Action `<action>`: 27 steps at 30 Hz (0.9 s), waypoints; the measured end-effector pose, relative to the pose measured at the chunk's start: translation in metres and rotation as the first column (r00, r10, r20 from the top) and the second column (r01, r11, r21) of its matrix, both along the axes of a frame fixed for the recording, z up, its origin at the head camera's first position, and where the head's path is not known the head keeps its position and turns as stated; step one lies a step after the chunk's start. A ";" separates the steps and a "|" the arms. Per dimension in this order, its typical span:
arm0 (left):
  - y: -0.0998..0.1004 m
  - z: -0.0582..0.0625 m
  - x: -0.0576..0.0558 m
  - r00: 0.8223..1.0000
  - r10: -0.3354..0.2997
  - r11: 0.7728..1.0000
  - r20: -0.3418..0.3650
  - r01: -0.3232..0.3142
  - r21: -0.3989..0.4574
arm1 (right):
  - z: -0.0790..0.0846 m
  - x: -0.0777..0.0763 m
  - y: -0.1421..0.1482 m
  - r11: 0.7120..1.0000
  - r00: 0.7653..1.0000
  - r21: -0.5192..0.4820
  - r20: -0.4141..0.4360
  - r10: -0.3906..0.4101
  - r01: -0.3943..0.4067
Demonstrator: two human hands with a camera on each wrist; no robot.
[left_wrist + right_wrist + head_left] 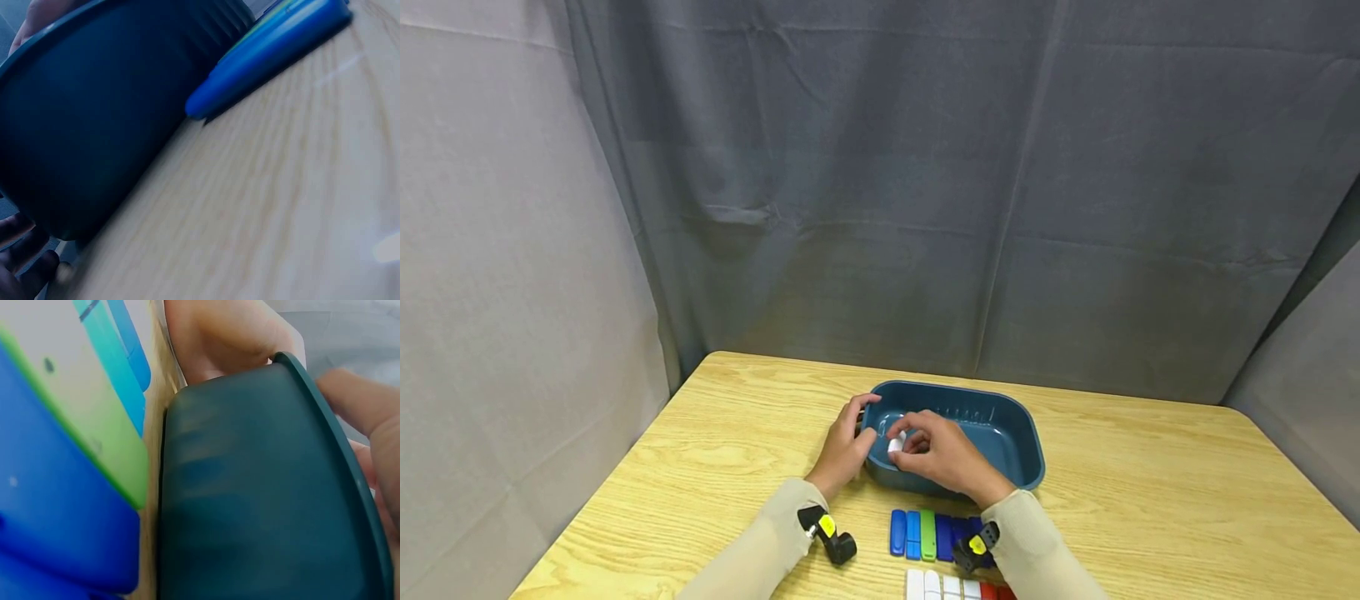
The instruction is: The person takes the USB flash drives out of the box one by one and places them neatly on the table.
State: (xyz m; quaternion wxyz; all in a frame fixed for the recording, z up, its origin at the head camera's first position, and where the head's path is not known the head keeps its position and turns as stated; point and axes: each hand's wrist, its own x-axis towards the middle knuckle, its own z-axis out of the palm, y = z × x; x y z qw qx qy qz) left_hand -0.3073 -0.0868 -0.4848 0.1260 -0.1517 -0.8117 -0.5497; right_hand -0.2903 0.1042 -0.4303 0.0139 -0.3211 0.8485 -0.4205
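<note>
A dark teal plastic basin point(1021, 442) stands on the wooden table in front of me. My left hand point(841, 452) grips its left end, thumb at the rim and fingers around the outside. Over the basin's left part, my right hand point(947, 456) pinches a small white piece point(896, 444) between thumb and fingers. The piece's exact kind is too small to tell. In the right wrist view the basin's near wall point(250, 487) hides what is inside, and the white piece does not show there.
Near the basin's front lies a row of flat plastic sticks resembling USB sticks: blue point(898, 533), light blue point(913, 534), green point(928, 534) and darker blue. Closer to me is a row of white point(915, 585) and red point(988, 591) ones. Grey curtains point(880, 208) surround the table point(1150, 492).
</note>
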 end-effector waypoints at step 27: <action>0.000 -0.002 -0.003 1.000 0.010 1.000 -0.016 -0.010 -0.012 | 0.030 0.046 0.004 0.999 0.921 0.042 -0.389 0.007 0.010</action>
